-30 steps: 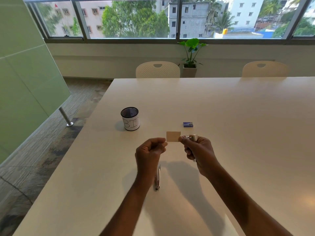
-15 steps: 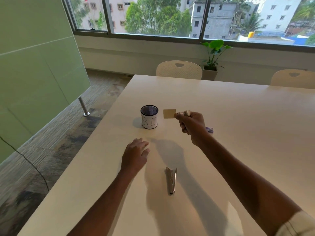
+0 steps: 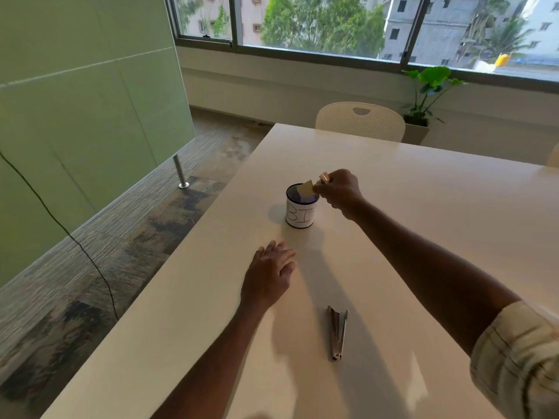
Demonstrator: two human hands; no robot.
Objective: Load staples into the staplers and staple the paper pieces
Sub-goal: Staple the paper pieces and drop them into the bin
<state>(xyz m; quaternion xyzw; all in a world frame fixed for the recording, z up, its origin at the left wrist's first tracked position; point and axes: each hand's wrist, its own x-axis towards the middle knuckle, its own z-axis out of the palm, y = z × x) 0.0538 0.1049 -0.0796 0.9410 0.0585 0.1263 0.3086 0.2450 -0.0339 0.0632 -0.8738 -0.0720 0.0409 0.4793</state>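
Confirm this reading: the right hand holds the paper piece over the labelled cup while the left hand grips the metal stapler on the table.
Not quite. In the head view the left hand grips nothing: it rests open on the table, apart from the metal stapler. The right hand does hold the paper piece over the labelled cup.

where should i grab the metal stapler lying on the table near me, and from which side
Probably mid-length on the metal stapler, from above, thumb and fingers on its long sides: it lies flat, narrow, arms joined at the near end and splayed at the far end. The left hand rests open beside it.
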